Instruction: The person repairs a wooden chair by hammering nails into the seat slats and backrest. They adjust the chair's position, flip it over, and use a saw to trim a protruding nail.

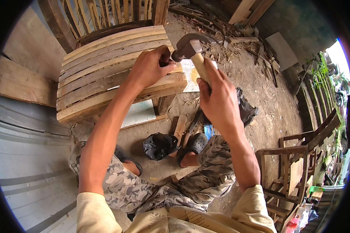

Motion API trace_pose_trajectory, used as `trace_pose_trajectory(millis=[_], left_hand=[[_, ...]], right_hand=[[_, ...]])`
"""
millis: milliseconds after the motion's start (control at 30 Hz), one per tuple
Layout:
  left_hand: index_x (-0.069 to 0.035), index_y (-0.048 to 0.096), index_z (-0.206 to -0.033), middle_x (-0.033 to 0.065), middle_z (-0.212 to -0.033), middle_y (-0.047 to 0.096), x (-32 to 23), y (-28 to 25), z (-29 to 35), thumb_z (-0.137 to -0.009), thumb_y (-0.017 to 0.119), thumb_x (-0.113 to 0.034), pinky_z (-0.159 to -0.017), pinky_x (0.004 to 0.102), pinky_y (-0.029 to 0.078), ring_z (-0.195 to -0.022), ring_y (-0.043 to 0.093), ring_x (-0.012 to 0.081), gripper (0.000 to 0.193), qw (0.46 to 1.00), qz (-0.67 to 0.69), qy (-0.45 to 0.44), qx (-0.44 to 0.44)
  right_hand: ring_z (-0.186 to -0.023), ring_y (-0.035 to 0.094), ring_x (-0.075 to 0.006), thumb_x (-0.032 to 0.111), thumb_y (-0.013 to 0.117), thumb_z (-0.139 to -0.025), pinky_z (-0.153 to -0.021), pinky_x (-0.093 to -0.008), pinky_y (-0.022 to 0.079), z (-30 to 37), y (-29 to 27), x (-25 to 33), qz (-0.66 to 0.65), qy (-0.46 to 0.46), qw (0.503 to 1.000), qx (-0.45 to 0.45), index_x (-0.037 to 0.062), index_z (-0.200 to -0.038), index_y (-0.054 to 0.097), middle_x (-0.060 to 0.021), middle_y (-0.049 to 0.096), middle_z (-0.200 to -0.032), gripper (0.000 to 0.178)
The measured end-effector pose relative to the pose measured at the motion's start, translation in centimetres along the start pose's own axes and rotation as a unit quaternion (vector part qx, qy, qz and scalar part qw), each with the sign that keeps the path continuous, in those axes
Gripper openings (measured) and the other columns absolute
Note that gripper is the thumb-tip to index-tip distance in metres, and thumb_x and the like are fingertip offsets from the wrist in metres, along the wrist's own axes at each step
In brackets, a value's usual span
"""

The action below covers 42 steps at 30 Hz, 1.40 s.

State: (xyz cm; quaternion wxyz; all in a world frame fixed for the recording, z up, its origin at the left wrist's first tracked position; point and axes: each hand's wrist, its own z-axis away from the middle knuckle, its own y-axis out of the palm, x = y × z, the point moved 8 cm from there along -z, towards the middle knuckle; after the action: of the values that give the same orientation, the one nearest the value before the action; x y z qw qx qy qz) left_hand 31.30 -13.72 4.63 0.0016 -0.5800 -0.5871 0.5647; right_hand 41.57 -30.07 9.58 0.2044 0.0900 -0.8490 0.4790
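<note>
My right hand (pixel 220 101) is wrapped round the wooden handle of a claw hammer (pixel 193 48). Its metal head is raised just beside my left hand (pixel 151 66), over the right end of a slatted wooden bench seat (pixel 105 72). Thumb and fingers of the left hand are pinched together close above the slats. Whatever lies between those fingertips is too small to make out. The hammer's striking face is close to the pinched fingers, apparently apart from the wood.
The bench's slatted back (pixel 116 11) rises at the far left. Black plastic bags (pixel 160 146) lie by my feet, near loose wood strips (pixel 179 126). A wooden chair frame (pixel 286 149) stands at right. Metal sheeting (pixel 31 151) lines the left; scrap wood (pixel 260 52) litters the far ground.
</note>
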Motion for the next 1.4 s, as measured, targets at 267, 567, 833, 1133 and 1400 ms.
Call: trace_pose_trajectory(millis=[267,567,833,1133,1400], left_hand=[[0.001,0.053,-0.090,0.0187,-0.090,0.074,0.2,0.1,0.0,-0.084,0.078,-0.026,-0.080,0.0378,0.053,-0.085,0.072,0.0297,0.037,1.000,0.000,-0.026,0.011],[0.001,0.055,-0.089,0.0180,-0.087,0.073,0.5,0.0,0.0,-0.084,0.077,-0.026,-0.081,0.0375,0.052,-0.085,0.071,0.0278,0.036,0.999,-0.001,-0.029,0.013],[-0.001,0.050,-0.087,0.0166,-0.092,0.075,-0.2,-0.3,-0.2,-0.084,0.078,-0.025,-0.082,0.0355,0.052,-0.085,0.069,0.0265,0.037,0.998,-0.010,-0.050,0.031],[-0.001,0.059,-0.096,0.0134,-0.091,0.074,0.5,0.1,0.2,-0.082,0.078,-0.016,-0.080,0.0359,0.054,-0.085,0.072,0.0256,0.027,0.996,0.059,-0.054,0.028],[-0.006,0.072,-0.106,0.0099,-0.099,0.073,1.3,0.0,0.1,-0.087,0.074,-0.020,-0.083,0.0340,0.052,-0.087,0.068,0.0191,0.024,0.994,0.103,-0.021,0.024]], right_hand=[[-0.097,0.067,-0.0418,0.008,0.063,-0.093,-0.083,-0.0453,0.054,0.6,-0.5,0.4,0.024,0.047,0.998,0.032,-0.0022,-0.137,0.052,-0.0275,0.064,-0.114,0.047],[-0.087,0.066,-0.0437,0.005,0.059,-0.093,-0.073,-0.0491,0.053,0.4,-0.4,1.2,0.005,0.010,1.000,0.002,0.0009,-0.141,0.046,-0.0269,0.062,-0.106,0.050],[-0.077,0.065,-0.0465,0.003,0.057,-0.091,-0.064,-0.0531,0.052,0.6,0.1,0.9,0.004,-0.015,1.000,-0.011,0.0023,-0.143,0.039,-0.0261,0.059,-0.101,0.055],[-0.078,0.065,-0.0461,0.004,0.059,-0.091,-0.067,-0.0528,0.053,1.3,0.3,0.7,0.030,0.015,0.999,0.011,0.0001,-0.142,0.041,-0.0263,0.059,-0.101,0.055],[-0.092,0.065,-0.0452,0.006,0.058,-0.093,-0.079,-0.0505,0.052,1.2,-1.2,0.6,0.020,0.028,0.999,-0.030,-0.0001,-0.140,0.046,-0.0278,0.062,-0.110,0.049]])
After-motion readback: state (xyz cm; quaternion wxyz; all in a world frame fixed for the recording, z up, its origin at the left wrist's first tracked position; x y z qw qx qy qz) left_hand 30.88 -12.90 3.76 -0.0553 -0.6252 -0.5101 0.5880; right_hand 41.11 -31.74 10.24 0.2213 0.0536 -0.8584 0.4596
